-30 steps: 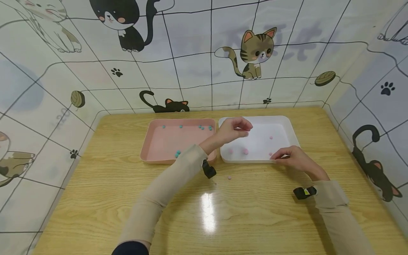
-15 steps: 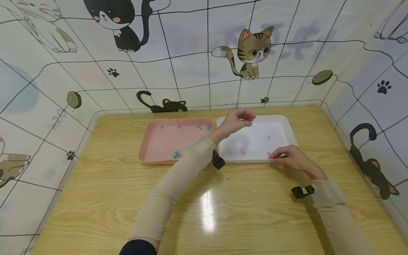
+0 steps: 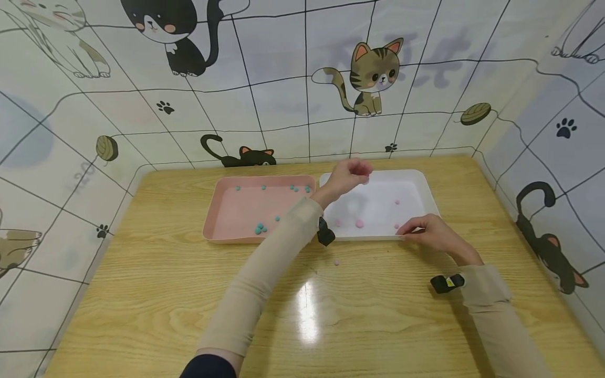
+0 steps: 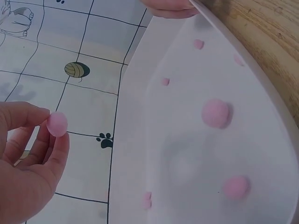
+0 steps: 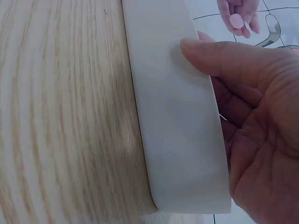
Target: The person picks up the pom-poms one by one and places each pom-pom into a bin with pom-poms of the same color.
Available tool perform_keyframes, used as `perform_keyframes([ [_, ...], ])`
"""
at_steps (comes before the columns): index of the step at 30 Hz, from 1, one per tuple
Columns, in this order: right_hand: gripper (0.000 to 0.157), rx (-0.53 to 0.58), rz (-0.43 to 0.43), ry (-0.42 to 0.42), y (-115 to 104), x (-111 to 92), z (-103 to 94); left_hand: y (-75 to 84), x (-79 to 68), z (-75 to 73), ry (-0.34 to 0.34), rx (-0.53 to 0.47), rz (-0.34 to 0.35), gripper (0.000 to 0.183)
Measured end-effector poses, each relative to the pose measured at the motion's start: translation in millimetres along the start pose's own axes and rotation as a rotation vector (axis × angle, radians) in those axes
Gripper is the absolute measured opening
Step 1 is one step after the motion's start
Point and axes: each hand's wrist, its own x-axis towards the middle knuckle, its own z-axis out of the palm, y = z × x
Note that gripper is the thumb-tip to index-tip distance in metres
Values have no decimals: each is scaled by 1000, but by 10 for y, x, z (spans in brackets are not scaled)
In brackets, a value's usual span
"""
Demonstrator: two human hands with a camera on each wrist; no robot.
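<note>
My left hand (image 3: 347, 177) is raised over the back left of a white tray (image 3: 423, 197). Its thumb and fingertips pinch a small pink pom-pom (image 4: 57, 124), clear in the left wrist view. My right hand (image 3: 434, 232) grips the tray's front wall, its thumb on the outer face of the white wall (image 5: 180, 116) and the fingers behind it. Several more pink pom-poms of mixed sizes lie in the tray, among them a large one (image 4: 216, 113). From the head view, the left fingers mostly hide the held pom-pom.
A pink tray (image 3: 231, 210) stands left of the white one, with several teal pom-poms (image 3: 258, 229) scattered in it. One pink pom-pom (image 3: 336, 262) lies on the wooden table (image 3: 189, 299) in front of the trays. Cat-printed cloth (image 3: 283, 110) surrounds the table's back and sides.
My left hand has risen and moved farther back over the white tray. The right hand keeps its grip on the tray wall. The whole head view has shifted slightly.
</note>
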Motion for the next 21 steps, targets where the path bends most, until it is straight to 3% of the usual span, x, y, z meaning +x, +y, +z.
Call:
perform_keyframes([
  [11, 10, -11, 10, 6, 31, -3, 20, -34, -61, -69, 7, 17, 11, 18],
  [21, 11, -25, 34, -13, 17, -10, -10, -7, -272, -166, -16, 13, 27, 16],
])
